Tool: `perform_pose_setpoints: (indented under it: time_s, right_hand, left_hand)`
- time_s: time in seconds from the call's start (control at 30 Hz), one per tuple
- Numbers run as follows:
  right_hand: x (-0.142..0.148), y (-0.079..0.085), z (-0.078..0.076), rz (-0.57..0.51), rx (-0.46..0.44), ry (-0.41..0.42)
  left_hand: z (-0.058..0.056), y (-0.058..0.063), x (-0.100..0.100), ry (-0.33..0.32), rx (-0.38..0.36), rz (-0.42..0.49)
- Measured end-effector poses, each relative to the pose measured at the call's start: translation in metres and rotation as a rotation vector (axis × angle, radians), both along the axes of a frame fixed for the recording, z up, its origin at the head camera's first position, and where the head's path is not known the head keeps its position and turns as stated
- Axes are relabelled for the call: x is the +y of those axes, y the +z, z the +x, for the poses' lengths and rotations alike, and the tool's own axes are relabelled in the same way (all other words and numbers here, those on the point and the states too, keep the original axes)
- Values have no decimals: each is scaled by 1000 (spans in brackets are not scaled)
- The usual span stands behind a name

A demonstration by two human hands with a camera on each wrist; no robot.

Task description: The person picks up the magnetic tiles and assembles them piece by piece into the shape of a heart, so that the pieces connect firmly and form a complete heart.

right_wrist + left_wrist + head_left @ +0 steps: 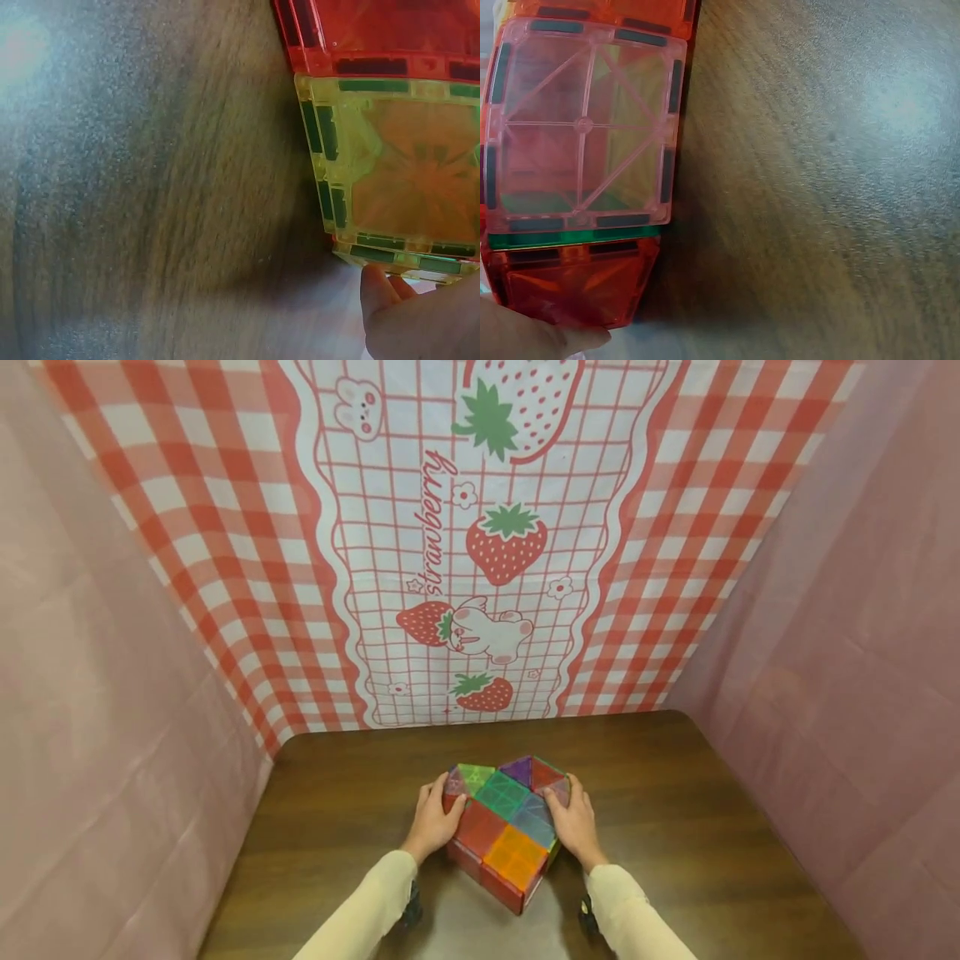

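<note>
A heart-shaped box of see-through magnetic tiles [501, 795] lies on the wooden table, its point turned toward me. Its top joins green, blue, red and orange squares with smaller triangles at the far lobes. My left hand [435, 818] grips the left lobe, thumb on top and fingers round the outer side. On the opposite lobe, my right hand [573, 821] holds on in the same way. A pink side tile [585, 124] fills much of the left wrist view. In the right wrist view, a yellow side tile [412, 165] stands beside a red one [397, 34].
The brown wooden table [337, 802] has rounded far corners. Behind it hangs a red-and-white checked cloth [247, 518] with strawberry prints. Pink cloth walls [97, 693] close off both sides.
</note>
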State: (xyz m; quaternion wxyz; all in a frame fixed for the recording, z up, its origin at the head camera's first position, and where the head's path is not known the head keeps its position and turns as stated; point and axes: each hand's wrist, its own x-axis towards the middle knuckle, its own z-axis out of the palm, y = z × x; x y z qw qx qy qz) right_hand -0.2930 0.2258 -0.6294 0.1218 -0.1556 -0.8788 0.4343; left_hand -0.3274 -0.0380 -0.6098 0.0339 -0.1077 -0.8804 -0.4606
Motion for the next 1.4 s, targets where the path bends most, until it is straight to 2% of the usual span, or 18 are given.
perform_pose_setpoints:
  time_s: [0.27, 0.47, 0.67, 0.8, 0.97, 1.1, 1.17, 1.23, 1.3, 1.4]
  right_hand:
    - [-6, -4, -7, -1, -23, 31]
    - [-14, -9, -8, -14, -62, 45]
    - [-13, -7, -20, -19, -37, 55]
    - [-14, -7, -26, -22, -66, 64]
    - [-21, -8, -33, -48, -74, 102]
    - [-25, -9, -37, -55, -81, 97]
    - [-25, -10, -38, -56, -95, 107]
    - [-22, -8, -37, -47, -112, 143]
    - [-16, -2, -35, -18, -137, 196]
    - [-4, 16, -28, 95, -141, 279]
  left_hand:
    - [-7, -5, -8, 19, 29, -22]
    - [-11, -12, -17, 23, 12, -25]
    - [-23, -12, -20, 28, 17, 5]
    - [-25, -12, -23, 28, -14, -1]
    - [-29, -13, -30, 64, 6, 3]
    - [-30, -12, -32, 66, -5, 7]
    - [-31, -11, -33, 60, -7, -38]
    - [-32, -7, -33, 39, 15, -133]
    - [-33, 1, -33, 6, 79, -286]
    - [-32, 23, -37, -24, 223, -520]
